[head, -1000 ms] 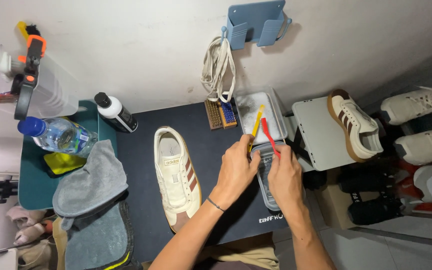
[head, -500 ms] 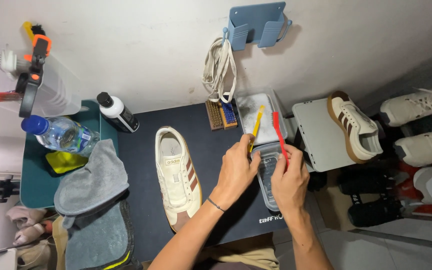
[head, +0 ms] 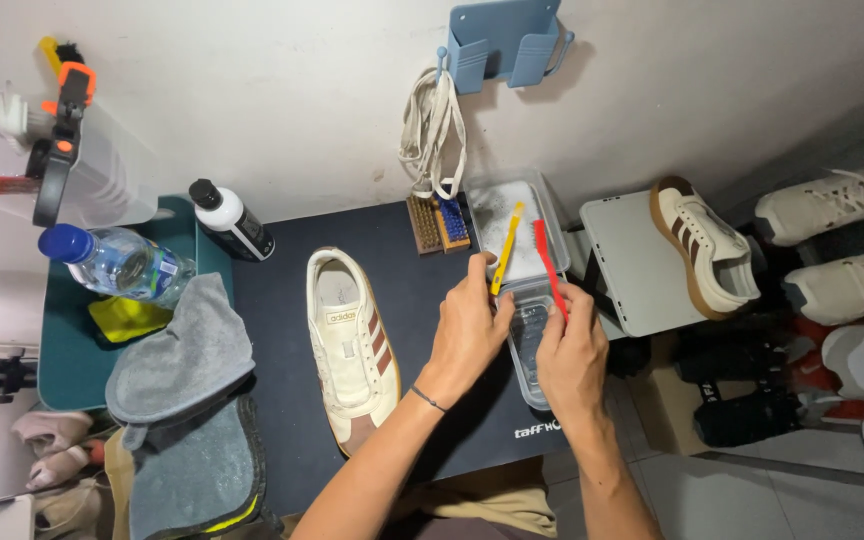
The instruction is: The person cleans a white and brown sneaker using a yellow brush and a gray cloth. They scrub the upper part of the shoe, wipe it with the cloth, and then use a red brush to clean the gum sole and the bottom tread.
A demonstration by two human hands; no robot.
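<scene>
My left hand holds a thin yellow brush by its lower end. Just to its right, my right hand grips a thin red brush. Both hands hover over a clear plastic shoe tree lying on the dark mat. The brush tips reach over a clear tray with foamy white liquid. A cream sneaker with brown stripes lies laceless on the mat, left of my left hand.
A wooden brush block, black-and-white bottle, water bottle and grey cloths lie to the left. Laces hang on the wall. A matching sneaker sits on a grey lid; more shoes are at right.
The two brushes have drawn apart slightly; the red one shifted right with my right hand. Both hands stay over the shoe tree.
</scene>
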